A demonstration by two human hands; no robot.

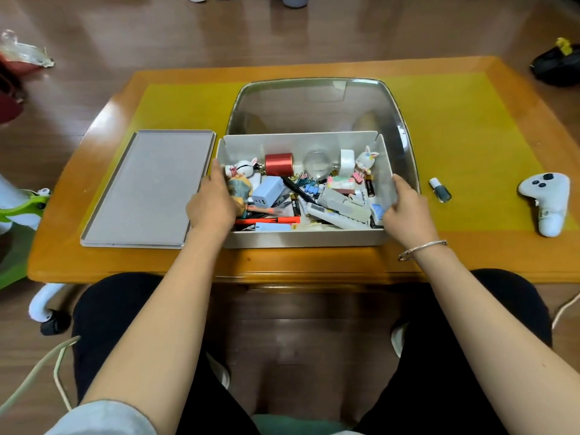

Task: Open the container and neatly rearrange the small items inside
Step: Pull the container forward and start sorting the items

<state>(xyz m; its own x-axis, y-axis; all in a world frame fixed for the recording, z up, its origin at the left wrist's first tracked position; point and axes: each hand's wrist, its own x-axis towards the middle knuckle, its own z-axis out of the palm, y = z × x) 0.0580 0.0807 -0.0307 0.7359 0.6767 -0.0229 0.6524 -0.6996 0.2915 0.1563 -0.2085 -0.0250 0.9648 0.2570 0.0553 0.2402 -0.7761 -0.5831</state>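
While lid (pixel 147 189) off, lying outboard of left grip (pixel 213 199): box (pixel 301 238) between both grips, long axis spanning them; left clasping near wall, right grip (pixel 405 205) clasping opposite wall; clutter inside, equidistant.

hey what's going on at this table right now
A seated person has both hands at an open white container crammed with small items. Its clear lid stands tipped back behind it. The left hand reaches in among the items at the left wall; the right hand grips the right wall. A grey tray lies beside the container. Sorting hasn't visibly started.
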